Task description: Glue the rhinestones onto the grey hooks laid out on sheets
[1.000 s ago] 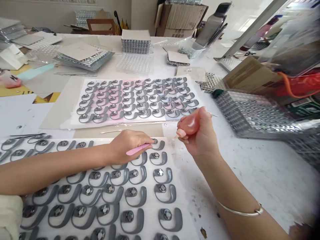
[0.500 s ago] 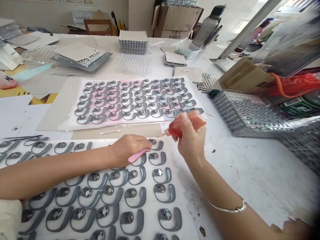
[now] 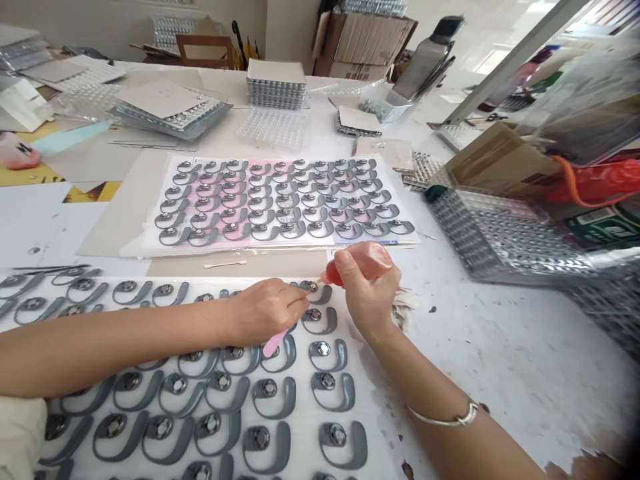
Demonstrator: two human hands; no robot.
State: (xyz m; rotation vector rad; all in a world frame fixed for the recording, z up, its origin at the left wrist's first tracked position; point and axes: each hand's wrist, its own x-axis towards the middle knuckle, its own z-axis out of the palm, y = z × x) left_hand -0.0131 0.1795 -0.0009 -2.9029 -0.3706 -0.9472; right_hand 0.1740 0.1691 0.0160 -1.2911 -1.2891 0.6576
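Observation:
My left hand comes in from the left and holds a pink stick in its fingers, with the fingertips beside a grey hook-shaped piece with a shiny round centre. My right hand, with a thin silver bangle on the wrist, grips an orange-red squeeze bottle. The bottle's nozzle points left and down, just by that same piece. Rows of these pieces lie on a white sheet under both hands.
Behind lies a second sheet of the same pieces, with a cotton swab in front of it. A wire-mesh tray stands at right. Stacks of trays and cardboard boxes stand at the back.
The right hand has lowered the bottle and brought its nozzle closer to the grey piece. The pink stick now tilts more steeply downward. The view has shifted slightly.

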